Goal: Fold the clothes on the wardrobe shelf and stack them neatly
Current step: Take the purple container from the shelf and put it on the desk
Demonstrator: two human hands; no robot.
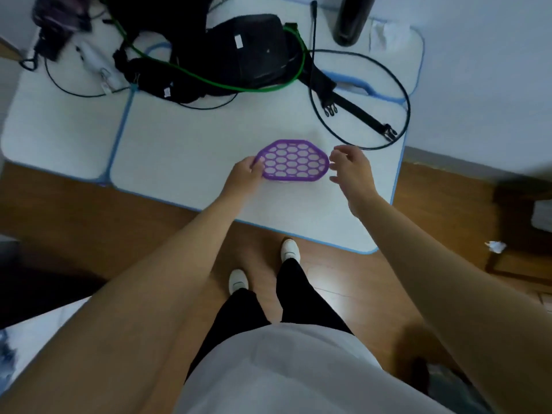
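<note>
Left hand (245, 171) pinches the left rim of the purple grid (294, 160), a flat honeycomb piece at the centre of the frame, lying on or just over the white mat (185, 150). Right hand (351, 167) hovers at the grid's right edge, fingers spread and loose, holding nothing, a sliver of gap between fingertips and plastic.

No clothes to fold, no wardrobe shelf anywhere in view. What fills the upper part of the frame is a black bag (248, 49) tangled with straps, a green cord (209, 80) looping across it, and a black wire hoop (358, 100) at upper right. A dark bottle (351, 19) stands at the top edge. The person stands at the mat's near edge, shoes on the wood floor at lower centre.

So this reads as housekeeping ahead of the folding, which looks not yet begun. To handle the grid well: bring the right fingers onto the far rim so both sides are supported, since a thin lattice held by one edge likely flexes or swings. Lift level, keep it clear of the hoop just above right, and mind fingers poking through the holes. Then set it aside, well away from the cords, so nothing snags.
</note>
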